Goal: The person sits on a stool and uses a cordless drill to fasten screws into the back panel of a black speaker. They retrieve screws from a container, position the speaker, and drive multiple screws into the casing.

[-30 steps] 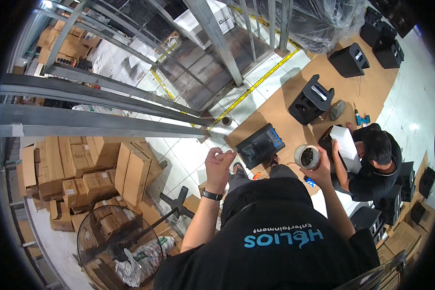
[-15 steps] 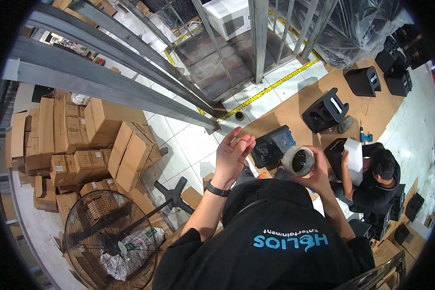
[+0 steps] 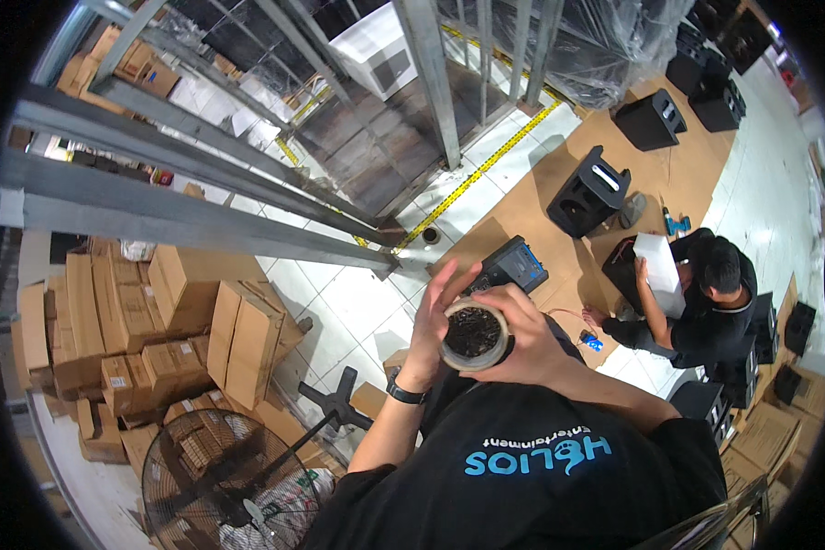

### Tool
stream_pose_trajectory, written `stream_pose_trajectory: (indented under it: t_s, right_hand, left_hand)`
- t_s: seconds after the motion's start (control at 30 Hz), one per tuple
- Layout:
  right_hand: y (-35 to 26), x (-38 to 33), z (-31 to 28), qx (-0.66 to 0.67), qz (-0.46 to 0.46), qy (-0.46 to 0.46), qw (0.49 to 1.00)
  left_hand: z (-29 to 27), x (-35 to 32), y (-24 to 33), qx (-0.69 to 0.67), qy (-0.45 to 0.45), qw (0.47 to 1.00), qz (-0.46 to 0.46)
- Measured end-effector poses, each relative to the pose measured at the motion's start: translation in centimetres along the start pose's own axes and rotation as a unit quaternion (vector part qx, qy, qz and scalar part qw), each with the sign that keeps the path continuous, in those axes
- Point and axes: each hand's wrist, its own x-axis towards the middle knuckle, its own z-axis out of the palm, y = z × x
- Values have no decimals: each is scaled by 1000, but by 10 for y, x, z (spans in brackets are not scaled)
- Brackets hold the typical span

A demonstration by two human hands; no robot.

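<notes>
A pale round tub [image 3: 474, 363] full of small dark pieces, apparently screws, is in front of my chest, its open top facing up. My right hand [image 3: 533, 332] grips it from the right, fingers curled over the far rim. Against its left side lies my left hand [image 3: 425, 332], wearing a dark wristband, with its fingers reaching up past the rim; part of its grip is hidden behind the tub. Just beyond my hands, a black box-shaped panel [image 3: 513, 266] with controls lies on brown sheeting.
A co-worker [image 3: 720, 275] crouches at right, holding a white block [image 3: 658, 266]. Black speaker cabinets [image 3: 588, 191] and a cordless drill [image 3: 676, 223] stand on the sheeting [image 3: 678, 170]. Cardboard boxes [image 3: 179, 293], a fan [image 3: 225, 477] and metal beams [image 3: 183, 220] occupy the left.
The tub has moved left in my right hand to meet my left hand, which was raised apart from it with fingertips together. The view has shifted slightly.
</notes>
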Motion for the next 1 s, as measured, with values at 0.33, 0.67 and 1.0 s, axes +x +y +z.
stream_pose_trajectory:
  t_s: [0.33,0.67,1.0]
  right_hand:
    - [12,-18,-42,287,249,118,918]
    - [4,-24,-37,336,307,175,873]
    - [-4,-21,-47,237,341,157,896]
  left_hand:
    - [43,-8,12,-68,-20,996,-50]
    - [55,-4,13,-14,-76,995,-65]
    - [51,-4,21,65,-162,983,-59]
